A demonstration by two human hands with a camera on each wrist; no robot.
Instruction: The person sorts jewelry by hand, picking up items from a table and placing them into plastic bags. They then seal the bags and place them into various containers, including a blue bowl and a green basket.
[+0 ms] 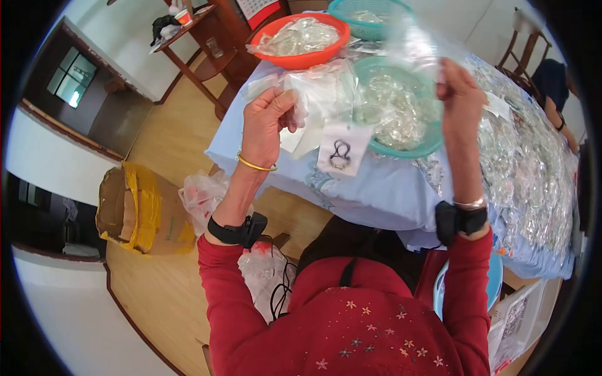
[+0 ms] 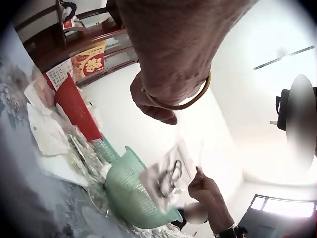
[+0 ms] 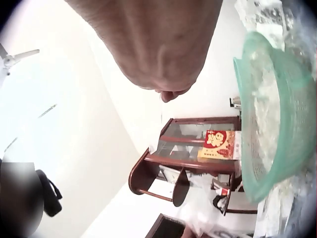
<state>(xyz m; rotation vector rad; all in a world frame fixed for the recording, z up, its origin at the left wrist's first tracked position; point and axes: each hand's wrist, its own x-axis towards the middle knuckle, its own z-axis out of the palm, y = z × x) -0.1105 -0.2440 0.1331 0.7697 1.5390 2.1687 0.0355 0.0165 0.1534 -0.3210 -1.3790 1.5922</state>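
Observation:
My left hand (image 1: 268, 122) is raised in front of the table, its thumb and bent fingers pinching clear plastic (image 1: 301, 111). To the right of it is a white card (image 1: 326, 164) with a looped black cord bracelet (image 1: 340, 154); in the left wrist view the card (image 2: 152, 179) overlaps the green basket. My right hand (image 1: 463, 94), held higher over the table's right part, pinches a clear plastic bag (image 1: 411, 47) that is blurred. The fingertips of each hand are mostly hidden behind the wrist in its own wrist view.
Green (image 1: 433, 143), red (image 1: 343, 47) and teal (image 1: 338, 9) baskets of clear packets stand on the blue tablecloth (image 1: 251, 144). Packets (image 1: 523, 169) cover the table's right side. A cardboard box (image 1: 144, 210) sits on the floor at left. Another person's arm (image 1: 560, 125) shows at far right.

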